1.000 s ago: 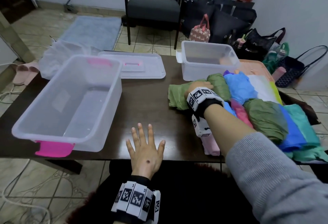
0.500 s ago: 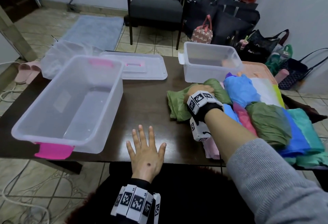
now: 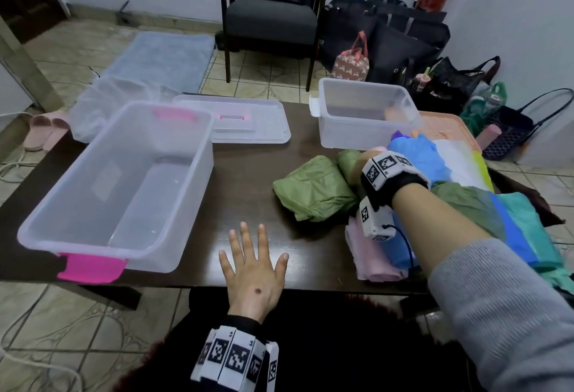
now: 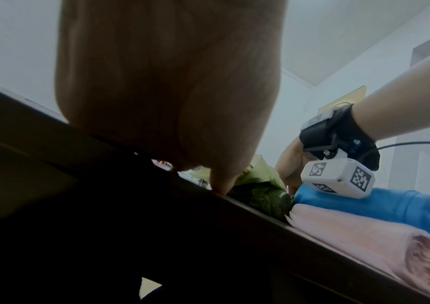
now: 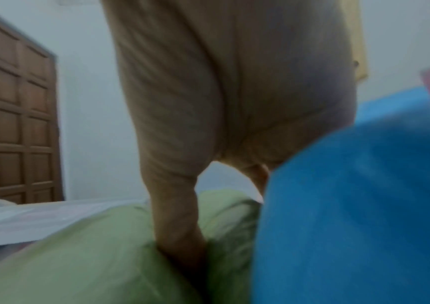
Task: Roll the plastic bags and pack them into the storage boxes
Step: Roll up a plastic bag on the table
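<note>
A rolled green bag point(image 3: 310, 189) lies mid-table. Behind it is a second green roll point(image 3: 348, 158), and my right hand point(image 3: 357, 164) grips that one. In the right wrist view the thumb point(image 5: 180, 236) digs down between the green folds point(image 5: 91, 257); a blue bag point(image 5: 351, 205) hides the fingers. My left hand point(image 3: 253, 255) lies flat and open on the table near its front edge, holding nothing. A big clear box with pink handles point(image 3: 71, 171) stands empty at the left. A smaller clear box point(image 3: 366, 130) stands at the back right.
A clear lid point(image 3: 248, 124) lies between the boxes. Pink point(image 3: 369, 258) and blue rolls point(image 4: 390, 205) lie by my right wrist. More coloured bags point(image 3: 512, 220) are piled at the right over a pink tray point(image 3: 444, 124). A chair and dark bags stand on the floor beyond.
My right hand has slid a little to the right, off the nearer green roll and deeper into the pile. The left hand has stayed flat in place.
</note>
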